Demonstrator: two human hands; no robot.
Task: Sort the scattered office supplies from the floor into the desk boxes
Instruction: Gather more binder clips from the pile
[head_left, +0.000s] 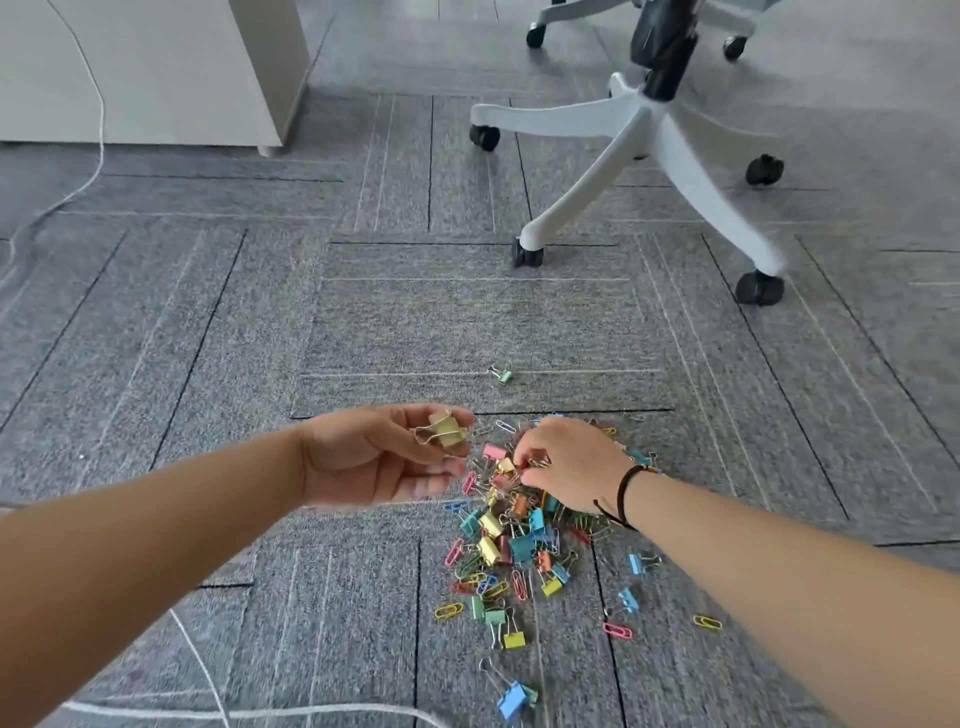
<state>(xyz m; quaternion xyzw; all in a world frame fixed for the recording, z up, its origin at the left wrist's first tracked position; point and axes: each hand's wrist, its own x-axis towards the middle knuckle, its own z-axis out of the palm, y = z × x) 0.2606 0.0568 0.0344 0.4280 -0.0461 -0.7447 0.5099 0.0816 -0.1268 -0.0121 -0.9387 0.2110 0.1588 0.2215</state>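
Observation:
A pile of coloured binder clips and paper clips (519, 540) lies scattered on the grey carpet. My left hand (384, 457) hovers palm-up just left of the pile and holds a few yellow binder clips (447, 430) in its curled fingers. My right hand (571, 467) reaches down into the top of the pile, its fingertips pinching at clips there; which clip it has is hidden among the others. One green binder clip (503, 375) lies alone beyond the pile. No desk boxes are in view.
A white office chair base (639, 135) with black castors stands at the back right. A pale desk cabinet (156, 73) fills the back left. A white cable (98, 135) runs down from it and another crosses the carpet at the bottom left.

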